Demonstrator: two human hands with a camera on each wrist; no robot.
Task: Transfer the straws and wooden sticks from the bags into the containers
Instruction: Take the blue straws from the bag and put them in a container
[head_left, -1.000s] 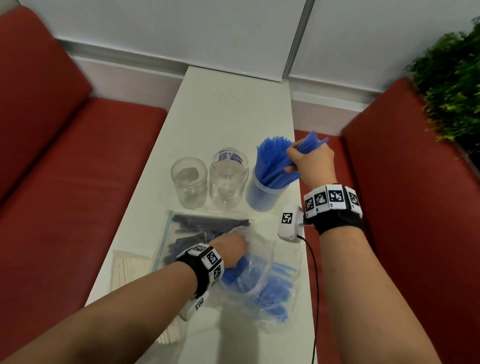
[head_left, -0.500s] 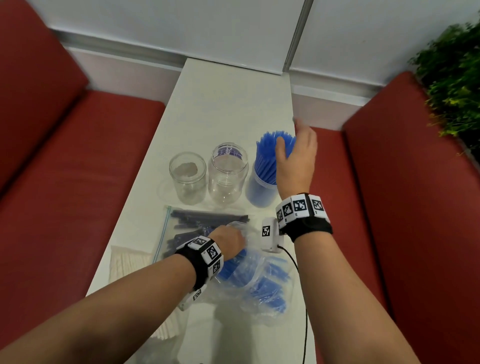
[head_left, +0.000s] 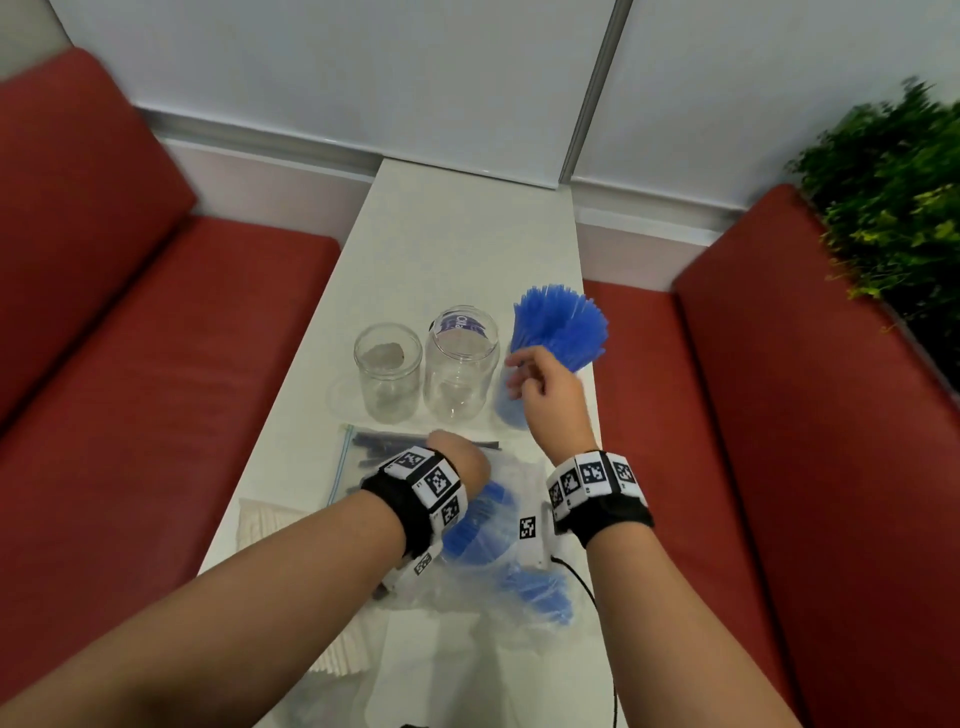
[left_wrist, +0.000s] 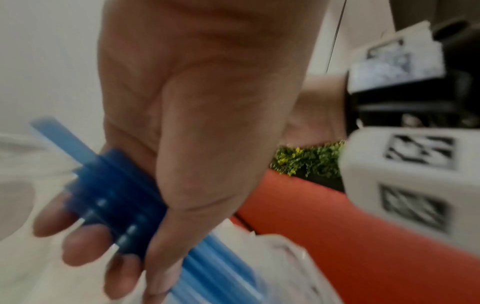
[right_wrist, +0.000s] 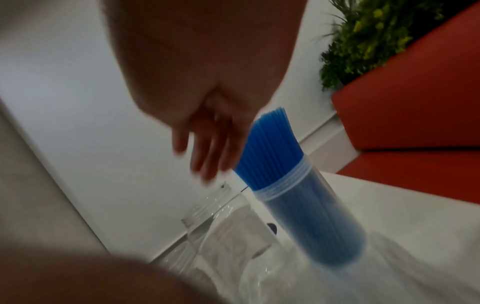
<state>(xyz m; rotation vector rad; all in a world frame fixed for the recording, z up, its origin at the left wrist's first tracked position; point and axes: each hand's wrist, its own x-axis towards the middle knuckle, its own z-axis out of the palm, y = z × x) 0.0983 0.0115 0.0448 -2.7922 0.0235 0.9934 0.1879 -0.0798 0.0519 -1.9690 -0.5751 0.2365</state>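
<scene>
A clear container (head_left: 511, 400) at the right of the row holds a fan of blue straws (head_left: 558, 332); the right wrist view shows the same container (right_wrist: 311, 222). My right hand (head_left: 537, 384) hovers just in front of it, fingers loose and empty (right_wrist: 205, 150). My left hand (head_left: 460, 460) reaches into a clear bag (head_left: 519, 587) of blue straws. In the left wrist view that left hand (left_wrist: 130, 257) grips a bundle of blue straws (left_wrist: 116, 201). Two empty clear jars (head_left: 387, 371) (head_left: 461, 364) stand left of the filled container.
A zip bag of dark straws (head_left: 379, 452) lies behind my left wrist. A bag of pale wooden sticks (head_left: 265, 525) lies at the table's left edge. Red benches (head_left: 156, 364) flank the narrow white table (head_left: 467, 234). A plant (head_left: 893, 208) stands at the far right.
My right hand released its blue straws into the right container and drew back, empty, towards me. My left hand stayed in the clear bag.
</scene>
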